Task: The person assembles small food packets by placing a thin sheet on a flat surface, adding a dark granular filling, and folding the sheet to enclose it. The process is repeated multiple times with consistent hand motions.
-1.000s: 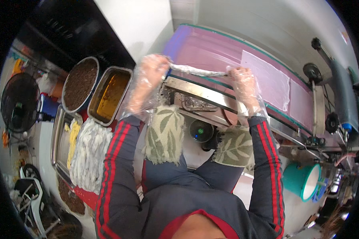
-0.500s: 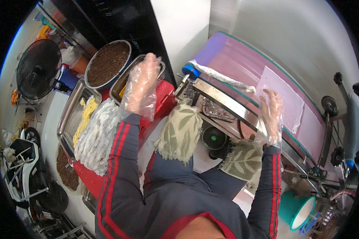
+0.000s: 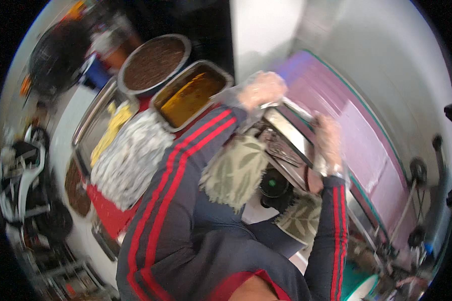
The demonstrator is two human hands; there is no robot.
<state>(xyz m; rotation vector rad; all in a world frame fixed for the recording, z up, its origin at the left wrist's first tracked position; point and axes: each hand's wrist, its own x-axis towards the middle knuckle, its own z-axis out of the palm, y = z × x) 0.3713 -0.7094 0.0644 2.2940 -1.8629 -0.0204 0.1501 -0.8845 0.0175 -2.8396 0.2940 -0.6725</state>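
A: Pink-purple tabletop sweeping across the right; long metal tray over on the left; what's at it?
B: A big heap of grey-white strands, yellow strands right alongside; beyond them an oval basin full of dark brown stuff, and next to it a rectangular pan with amber liquid!
A: Now the hands, both in clear plastic gloves; left hand at the tabletop's near corner, right hand over its near edge; gripping?
B: Blurred, I can't tell whether either is closed; fingers curled on the left; and between them, along that near edge, the thin white strip!
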